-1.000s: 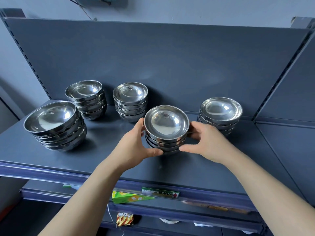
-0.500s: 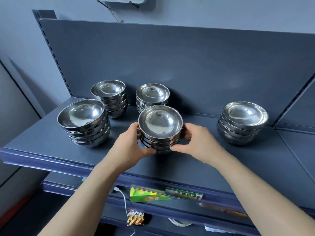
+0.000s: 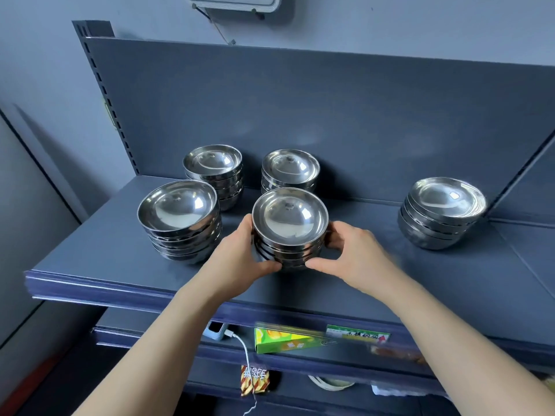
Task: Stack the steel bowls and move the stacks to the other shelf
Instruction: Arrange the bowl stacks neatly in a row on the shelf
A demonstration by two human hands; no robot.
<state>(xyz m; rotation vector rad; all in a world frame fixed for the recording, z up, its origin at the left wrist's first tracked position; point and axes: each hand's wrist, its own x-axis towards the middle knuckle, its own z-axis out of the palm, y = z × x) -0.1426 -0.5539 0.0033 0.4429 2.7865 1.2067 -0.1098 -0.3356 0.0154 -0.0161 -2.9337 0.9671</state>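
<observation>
Centre frame, the stack (image 3: 289,223) sits between left hand (image 3: 238,259) and right hand (image 3: 356,253), both gripping its sides.

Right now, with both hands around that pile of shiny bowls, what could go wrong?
The stack of shiny round steel bowls is gripped only at its sides by the left hand and right hand; smooth steel might slip, or upper bowls tilt. It is close to the front-left steel bowl stack and the rear stack, so a swing could knock them.
</observation>
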